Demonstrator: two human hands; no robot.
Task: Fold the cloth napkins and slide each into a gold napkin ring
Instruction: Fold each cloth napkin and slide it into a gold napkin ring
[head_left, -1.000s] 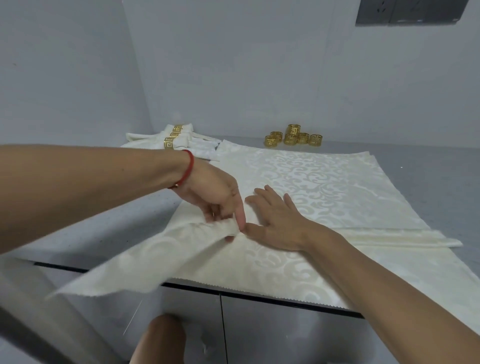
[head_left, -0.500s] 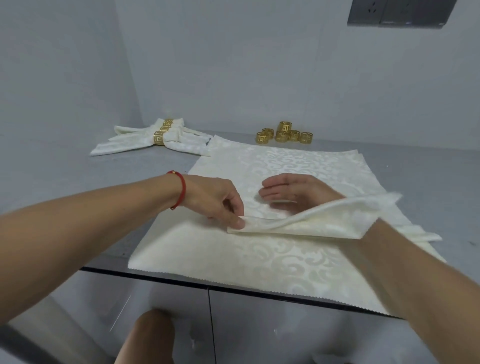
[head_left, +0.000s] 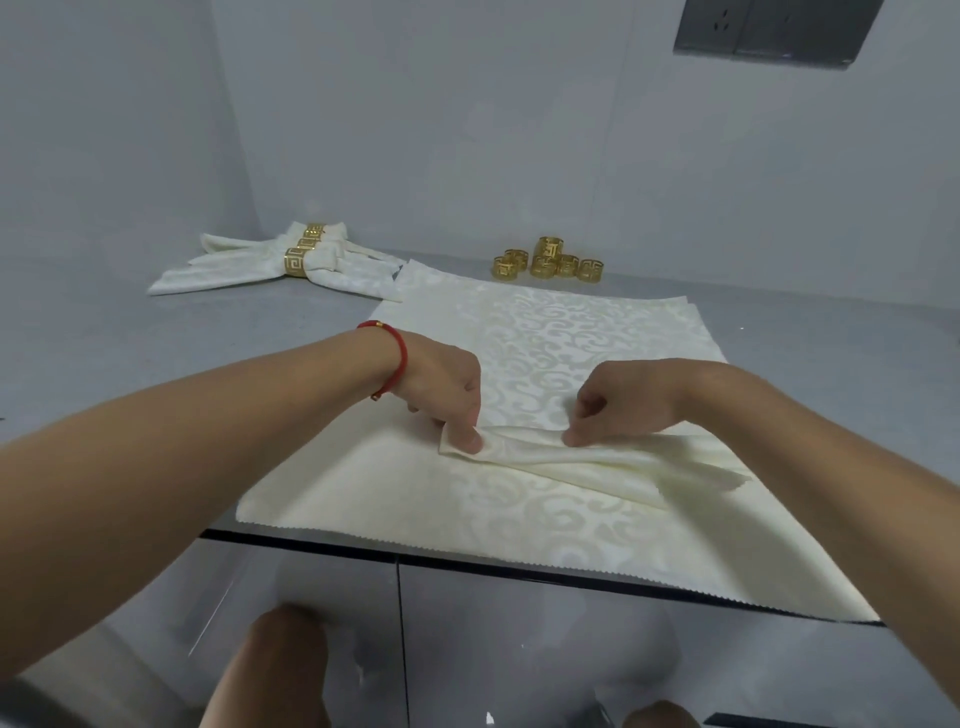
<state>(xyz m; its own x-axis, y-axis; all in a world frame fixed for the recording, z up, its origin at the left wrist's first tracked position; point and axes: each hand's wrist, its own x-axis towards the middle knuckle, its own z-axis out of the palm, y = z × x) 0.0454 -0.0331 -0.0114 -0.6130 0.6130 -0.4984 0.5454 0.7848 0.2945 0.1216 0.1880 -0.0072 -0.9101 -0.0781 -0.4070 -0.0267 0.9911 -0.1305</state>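
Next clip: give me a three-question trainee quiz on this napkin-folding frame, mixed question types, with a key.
1. True or false: both hands pinch the folded napkin.
2. Where do the loose gold rings sit? A) at the back by the wall B) on the flat napkin C) in the left hand
3. Fill in: the finished napkins lie at the far ____.

Key: 1 true, left hand and right hand each pinch it; 2 A; 3 left.

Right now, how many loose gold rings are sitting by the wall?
6, clustered at the counter's back edge: five in a row, one stacked on top. More may hide behind them.
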